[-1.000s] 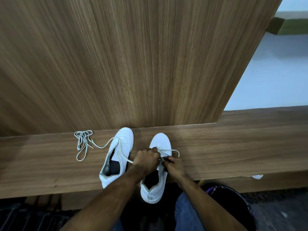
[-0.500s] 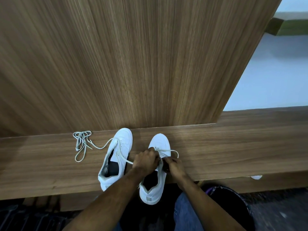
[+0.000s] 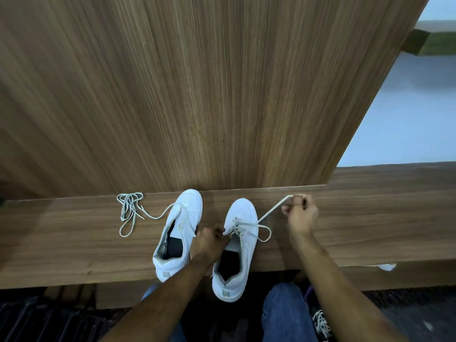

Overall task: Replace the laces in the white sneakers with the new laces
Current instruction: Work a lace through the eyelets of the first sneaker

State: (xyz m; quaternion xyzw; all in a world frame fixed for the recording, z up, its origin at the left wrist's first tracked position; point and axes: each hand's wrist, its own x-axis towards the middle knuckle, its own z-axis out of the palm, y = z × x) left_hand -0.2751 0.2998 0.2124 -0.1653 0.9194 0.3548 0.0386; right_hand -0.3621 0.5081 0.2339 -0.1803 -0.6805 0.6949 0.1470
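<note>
Right hand [image 3: 301,213] pinching taut lace [image 3: 271,210] beside right sneaker [image 3: 237,245]; left hand [image 3: 208,243] gripping its eyelet edge.

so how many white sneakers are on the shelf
2. One sneaker lies left, its lace trailing to a loose bundle. The other sits right, between the left hand and right hand. None seem hidden.

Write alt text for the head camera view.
A person's right hand pulls a lace out sideways from the right white sneaker while the left hand steadies it. A second sneaker and a loose lace lie on the wooden shelf.
</note>
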